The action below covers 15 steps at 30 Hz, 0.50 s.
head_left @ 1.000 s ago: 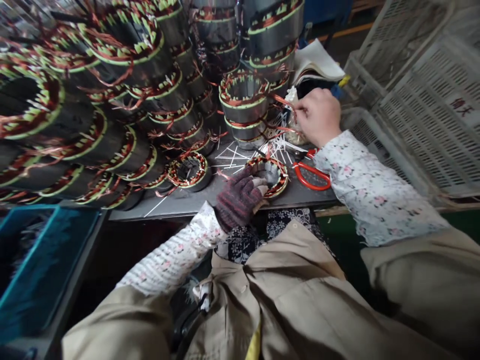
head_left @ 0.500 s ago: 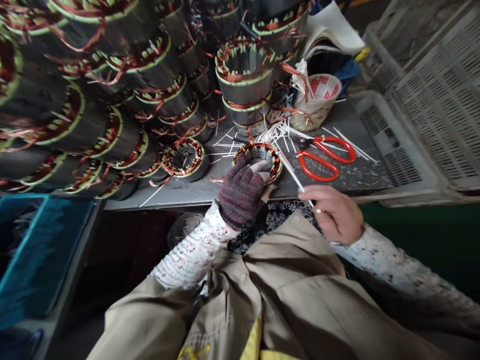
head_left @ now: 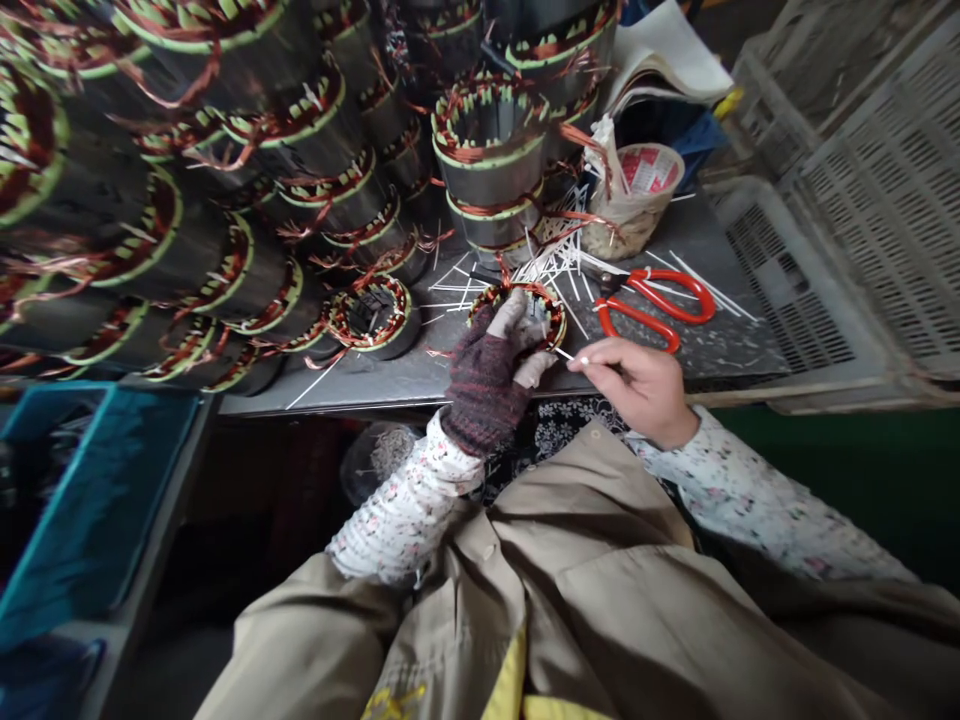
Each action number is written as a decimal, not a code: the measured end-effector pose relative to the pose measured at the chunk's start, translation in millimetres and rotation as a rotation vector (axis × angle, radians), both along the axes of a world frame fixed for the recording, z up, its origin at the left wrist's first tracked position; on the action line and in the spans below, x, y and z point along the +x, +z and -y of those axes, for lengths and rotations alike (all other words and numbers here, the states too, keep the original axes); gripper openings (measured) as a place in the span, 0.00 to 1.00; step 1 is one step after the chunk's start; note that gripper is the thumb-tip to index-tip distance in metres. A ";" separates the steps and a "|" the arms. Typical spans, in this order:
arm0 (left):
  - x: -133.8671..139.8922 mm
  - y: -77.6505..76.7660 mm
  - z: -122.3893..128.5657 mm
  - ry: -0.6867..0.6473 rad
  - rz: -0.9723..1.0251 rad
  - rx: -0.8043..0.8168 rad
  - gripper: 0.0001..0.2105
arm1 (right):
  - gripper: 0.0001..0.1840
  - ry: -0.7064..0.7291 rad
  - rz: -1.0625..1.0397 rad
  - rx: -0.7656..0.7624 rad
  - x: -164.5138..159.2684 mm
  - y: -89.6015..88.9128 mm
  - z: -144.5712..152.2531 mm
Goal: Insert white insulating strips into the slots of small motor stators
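My left hand [head_left: 491, 375], in a dark knitted glove with whitish fingertip coverings, grips a small motor stator [head_left: 557, 325] standing at the bench's front edge. Its fingers reach over the copper windings and the thumb lies at the near right rim, hiding part of the ring. My bare right hand [head_left: 637, 385] pinches a thin white strip [head_left: 564, 354] between thumb and forefinger. The strip's far end meets the stator's right rim; whether it passes into the windings I cannot tell. Just beyond my right hand lie red-handled scissors [head_left: 641, 325].
Loose white strips [head_left: 551, 258] lie scattered behind the stator. Another small stator [head_left: 375, 318] stands to the left, before tall stacks of stators [head_left: 491, 175]. A tape roll [head_left: 651, 170] sits on a container at back right. Plastic crates [head_left: 780, 280] border the right; a blue bin [head_left: 97, 500] is lower left.
My right hand has moved left and up toward the stator, and much less of the white strip now shows. My left hand's fingers have shifted on the ring, thumb now at its right rim.
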<state>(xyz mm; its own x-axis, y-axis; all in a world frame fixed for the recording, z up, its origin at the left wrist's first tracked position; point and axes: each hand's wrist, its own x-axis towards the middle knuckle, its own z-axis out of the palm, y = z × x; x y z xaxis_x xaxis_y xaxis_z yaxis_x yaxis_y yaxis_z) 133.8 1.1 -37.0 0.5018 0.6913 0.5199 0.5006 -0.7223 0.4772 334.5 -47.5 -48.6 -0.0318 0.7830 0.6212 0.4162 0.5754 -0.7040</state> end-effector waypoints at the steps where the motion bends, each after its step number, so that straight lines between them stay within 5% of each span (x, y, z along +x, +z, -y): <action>1: 0.6 -0.2 -0.2 0.002 0.056 -0.034 0.26 | 0.07 -0.012 -0.028 -0.051 -4.1 2.7 -3.3; 5: 1.2 3.5 -0.4 0.044 0.129 -0.034 0.10 | 0.09 -0.036 -0.032 -0.128 -14.2 14.0 -6.4; 10: 0.2 4.3 -3.8 0.037 0.111 0.032 0.10 | 0.11 -0.065 0.078 -0.063 -17.3 16.8 -10.6; 15: -0.1 1.2 -5.9 -0.014 0.080 0.079 0.10 | 0.12 -0.087 0.157 -0.163 -12.5 10.9 -23.8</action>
